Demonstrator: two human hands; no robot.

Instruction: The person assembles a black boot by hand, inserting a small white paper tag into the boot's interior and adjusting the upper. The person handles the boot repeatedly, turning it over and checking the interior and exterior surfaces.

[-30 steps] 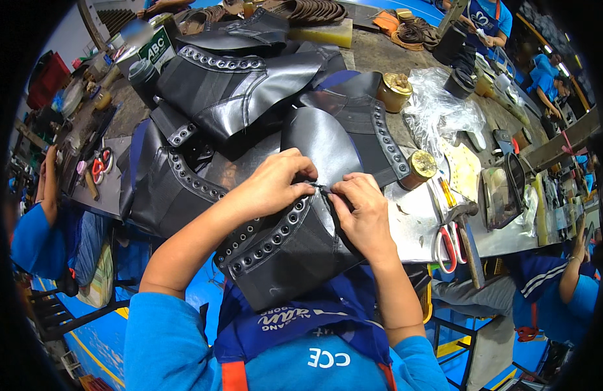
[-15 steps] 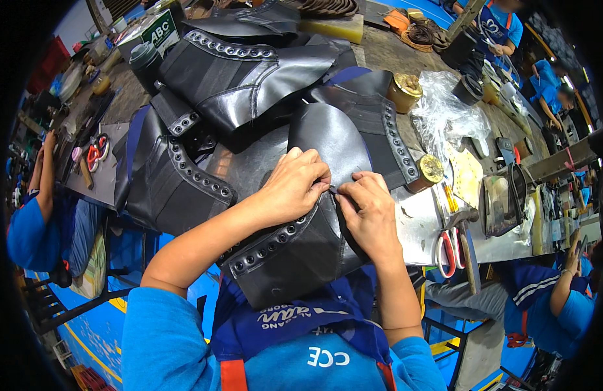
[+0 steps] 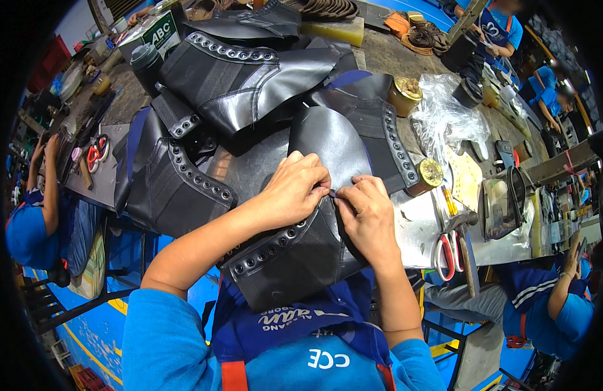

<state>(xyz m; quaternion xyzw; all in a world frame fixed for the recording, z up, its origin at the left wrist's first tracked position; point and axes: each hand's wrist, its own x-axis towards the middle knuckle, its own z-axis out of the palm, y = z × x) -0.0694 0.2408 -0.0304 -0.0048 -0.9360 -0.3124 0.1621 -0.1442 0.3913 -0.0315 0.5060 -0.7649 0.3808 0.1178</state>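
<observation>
Gloss covers the rounded front of the boot upper [image 3: 324, 228], a smooth black piece that widens away from the person. Its shaft is matte and cloth-like, bordered by a curved strip of round metal eyelets. The boot upper lies with its front over the worktable [image 3: 373, 62] and its shaft over the navy cloth apron [image 3: 367, 332]. The left hand [image 3: 296, 186] is bent over the boot upper, its fingers curled in and pressed to the thumb, pinching it where the eyelet strip meets the glossy front. The right hand [image 3: 368, 212] meets it there, thumb and forefinger together in a pinch on the same spot; whether a thread is caught too is too small to tell.

Left of the boot upper slumps a second upper [image 3: 177, 182], creased and shiny beside matte panels. Beyond the boot upper lies a larger glossy upper [image 3: 249, 85] with stitched seams. To its right stand a squat amber jar [image 3: 426, 171], crumpled clear plastic film [image 3: 448, 117], red-and-white-handled scissors [image 3: 449, 254] and a hammer [image 3: 470, 260] with a wooden handle.
</observation>
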